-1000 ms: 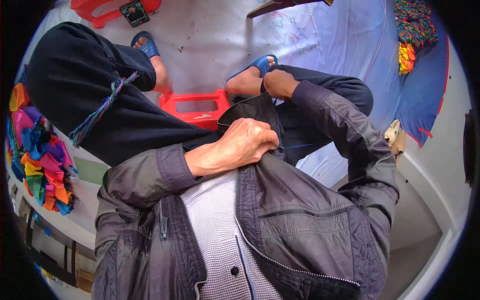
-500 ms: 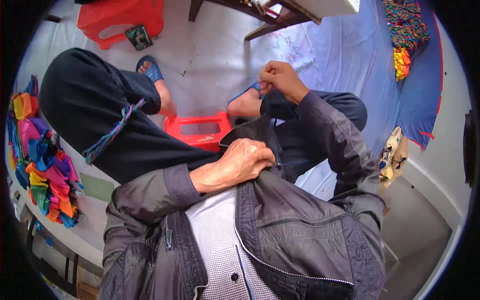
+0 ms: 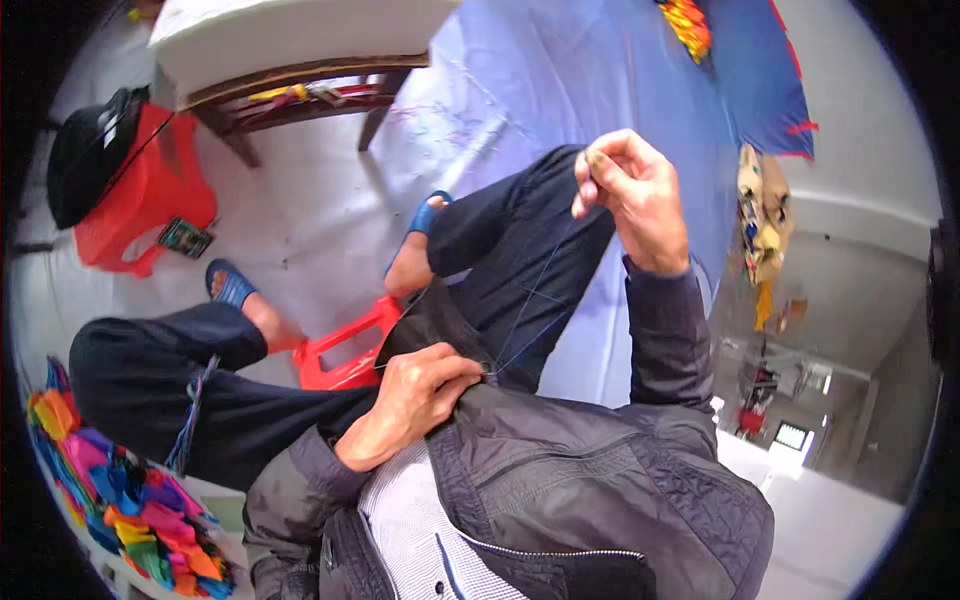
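My left hand is closed, thumb and fingers pinching the edge of a dark cloth in front of my belly. Whether this cloth belongs to my grey jacket I cannot tell. Raised above my right thigh, my right hand is pinched on a thin blue thread. The thread runs down from its fingertips to the cloth beside my left fingers, with a second strand slanting across the trousers. Any needle is too small to make out. Multicoloured strands are looped round my left leg.
A low red stool stands between my legs. Farther left, another red stool bears a black bag-like item and a phone-like object. A white-topped table stands ahead; bright cloth pieces lie at lower left.
My right hand has risen and moved away from the cloth, drawing the thread out long. My left hand still pinches the cloth. The view has swung to the right.
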